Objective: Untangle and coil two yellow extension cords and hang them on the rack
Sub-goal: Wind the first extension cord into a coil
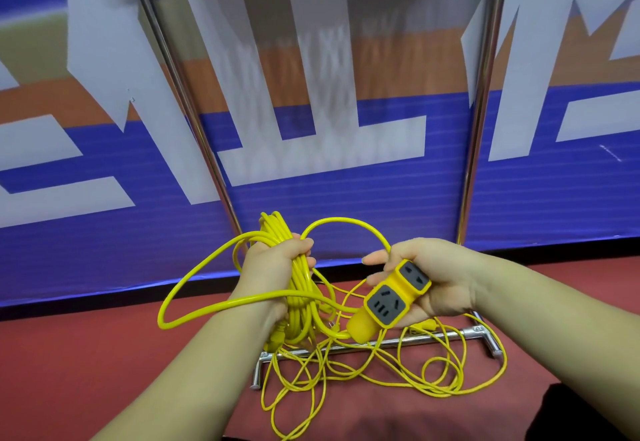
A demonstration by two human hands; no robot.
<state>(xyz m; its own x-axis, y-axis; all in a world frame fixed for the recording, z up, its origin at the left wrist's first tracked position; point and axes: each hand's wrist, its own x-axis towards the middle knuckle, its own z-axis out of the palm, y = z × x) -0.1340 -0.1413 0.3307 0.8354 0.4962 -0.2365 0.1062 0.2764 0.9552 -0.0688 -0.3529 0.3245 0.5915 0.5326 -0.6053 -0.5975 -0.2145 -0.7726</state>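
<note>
**Cords at the rack: one bundled in hand, one loose on the floor**

The coil [275,233] is off the floor, held at centre, near the camera. Its strands run upright through the left hand [273,267], whose fingers are curled tight around the bundle; the loops show above the fist and hang below it. One slack loop swings out left, crosses over the left wrist and runs to the neck of the socket block [394,297]. Another arches from the left hand over to the right hand [433,278].

The right hand holds the socket block just right of the coil. The palm is under the block, the thumb on its far side and the fingers wrapped round it. The block is yellow with two grey outlet faces turned up, its cable end pointing down and left.

The second cord [349,369] lies below both hands on the floor [104,354], in loose crossing loops. It is spread over and around the base bar [415,338] of the rack [483,111]. Where its ends lie cannot be told.

The rack's two chrome uprights rise left and right of centre, and no cord hangs on them. Behind them, far, stands a blue, white and orange banner [346,198]. The floor is red.
</note>
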